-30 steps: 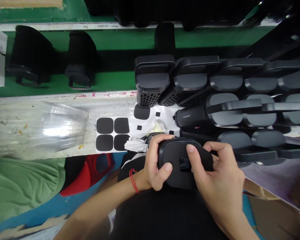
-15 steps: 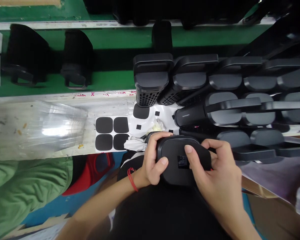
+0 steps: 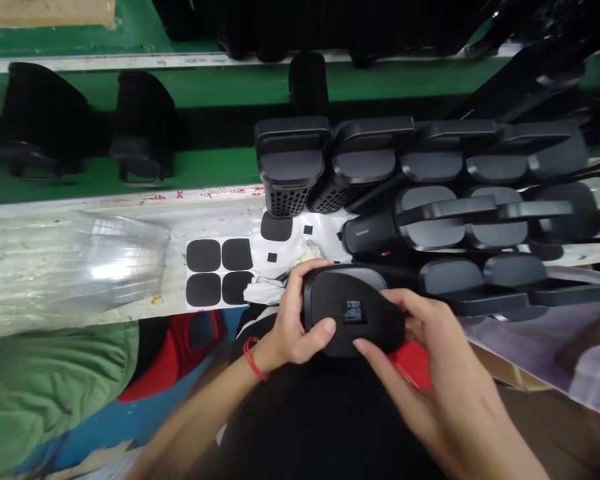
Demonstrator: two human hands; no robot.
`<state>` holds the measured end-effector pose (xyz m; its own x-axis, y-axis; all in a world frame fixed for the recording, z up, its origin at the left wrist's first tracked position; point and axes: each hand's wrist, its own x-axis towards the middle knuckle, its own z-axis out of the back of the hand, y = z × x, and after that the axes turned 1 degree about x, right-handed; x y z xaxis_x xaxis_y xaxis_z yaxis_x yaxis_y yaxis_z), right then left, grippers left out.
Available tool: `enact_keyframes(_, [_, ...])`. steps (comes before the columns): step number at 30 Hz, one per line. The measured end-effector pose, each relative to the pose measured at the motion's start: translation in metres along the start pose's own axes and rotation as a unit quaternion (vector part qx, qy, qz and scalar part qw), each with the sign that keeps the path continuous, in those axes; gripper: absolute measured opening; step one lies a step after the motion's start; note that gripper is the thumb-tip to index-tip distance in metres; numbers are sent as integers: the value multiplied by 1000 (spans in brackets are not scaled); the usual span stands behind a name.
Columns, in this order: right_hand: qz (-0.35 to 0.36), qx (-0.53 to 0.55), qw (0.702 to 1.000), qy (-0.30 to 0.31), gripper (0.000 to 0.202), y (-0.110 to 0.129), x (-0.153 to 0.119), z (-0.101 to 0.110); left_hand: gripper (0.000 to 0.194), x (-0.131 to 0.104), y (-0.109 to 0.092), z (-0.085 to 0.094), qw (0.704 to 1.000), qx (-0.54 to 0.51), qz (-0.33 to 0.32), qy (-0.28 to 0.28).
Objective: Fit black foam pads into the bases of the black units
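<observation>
My left hand (image 3: 303,320) grips the left side of a black device (image 3: 307,293), its flat end facing up, with the thumb on top. Over that end lies a thin black pad (image 3: 330,300) with a small dark label (image 3: 354,313) showing at its middle. The pad's right part is bent up off the device, and my right hand (image 3: 415,333) pinches that edge, the thumb near its lower rim. Beside the device, on the white bench, is a sheet with black rounded pads (image 3: 203,289). A loose white crumpled piece (image 3: 264,291) lies near my left hand.
Several black devices with handles (image 3: 293,163) stand in rows at the back and right. Two more dark units (image 3: 143,127) sit on the green belt (image 3: 215,177). Clear plastic bags (image 3: 105,267) lie at left. A person's green clothing (image 3: 75,373) shows beside a red stool (image 3: 180,353).
My right thumb has moved down and left off the label, and the pad's right side now stands more lifted. The camera view has shifted slightly.
</observation>
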<state>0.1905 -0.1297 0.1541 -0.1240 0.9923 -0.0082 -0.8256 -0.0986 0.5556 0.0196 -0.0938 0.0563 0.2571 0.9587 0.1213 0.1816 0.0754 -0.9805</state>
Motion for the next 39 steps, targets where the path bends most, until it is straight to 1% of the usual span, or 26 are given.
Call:
enact_keyframes(2, [15, -78, 997, -15, 42, -1, 0, 3, 63, 1, 1, 0, 1000, -5, 2, -8])
enact_keyframes(4, [13, -145, 988, -44, 36, -4, -1, 2, 63, 0, 2, 0, 1000, -14, 3, -8])
enact_keyframes(5, [7, -155, 987, -52, 38, -7, -1, 0, 63, -1, 3, 0, 1000, -18, 3, -7])
enact_keyframes(6, [2, -143, 988, -50, 46, -10, -2, -4, 63, -2, 4, 0, 1000, -22, 1, -5])
enact_keyframes(7, [-4, -111, 993, -39, 59, -12, -3, -9, 63, -2, 5, 1, 1000, -25, -1, -5])
enact_keyframes(8, [-17, -66, 997, -29, 78, -15, -4, -14, 63, -3, 5, 1, 1000, -26, -3, -6])
enact_keyframes(9, [-37, -11, 999, -14, 97, -18, -4, -19, 63, -3, 5, 2, 1000, -28, -3, -8])
enact_keyframes(10, [-69, 53, 996, 10, 111, -20, -4, -24, 63, -3, 5, 3, 1000, -29, -3, -10])
enact_keyframes(11, [-107, 123, 986, 42, 120, -22, -3, -28, 63, -3, 4, 4, 1000, -28, -1, -9])
enact_keyframes(12, [-142, 194, 968, 77, 125, -24, -2, -31, 62, -3, 2, 5, 1000, -23, 2, -4])
enact_keyframes(14, [-195, 315, 918, 143, 128, -26, 2, -33, 64, -2, -4, 7, 1000, -7, 11, 15])
enact_keyframes(16, [-216, 394, 876, 175, 121, -27, 5, -32, 72, -2, -11, 8, 999, 11, 27, 36])
enact_keyframes(18, [-215, 437, 854, 184, 108, -29, 8, -28, 81, -2, -19, 8, 997, 20, 54, 49])
enact_keyframes(19, [-213, 451, 846, 187, 100, -30, 8, -26, 82, -1, -22, 9, 996, 19, 72, 50])
enact_keyframes(21, [-216, 478, 831, 185, 82, -32, 10, -24, 70, 0, -27, 8, 994, 16, 105, 34])
enact_keyframes(24, [-228, 512, 809, 175, 59, -35, 12, -23, 44, 4, -32, 7, 989, 10, 149, -15])
enact_keyframes(25, [-232, 514, 808, 171, 55, -35, 14, -24, 37, 6, -33, 5, 986, 8, 162, -28])
enact_keyframes(26, [-236, 508, 812, 162, 52, -34, 16, -25, 30, 9, -34, 4, 984, 4, 174, -37])
enact_keyframes(30, [-264, 444, 853, 70, 44, -24, 25, -36, 16, 15, -37, -4, 980, -17, 190, -62])
enact_keyframes(32, [-257, 420, 869, 40, 40, -21, 28, -41, 12, 16, -38, -7, 978, -22, 191, -76])
enact_keyframes(34, [-242, 411, 878, 37, 34, -21, 28, -43, 9, 16, -38, -10, 976, -23, 196, -91])
enact_keyframes(36, [-235, 402, 884, 43, 32, -24, 23, -42, 8, 14, -37, -11, 975, -27, 198, -97])
enact_keyframes(39, [-230, 418, 876, 72, 31, -33, 11, -38, 9, 12, -36, -8, 978, -26, 188, -86])
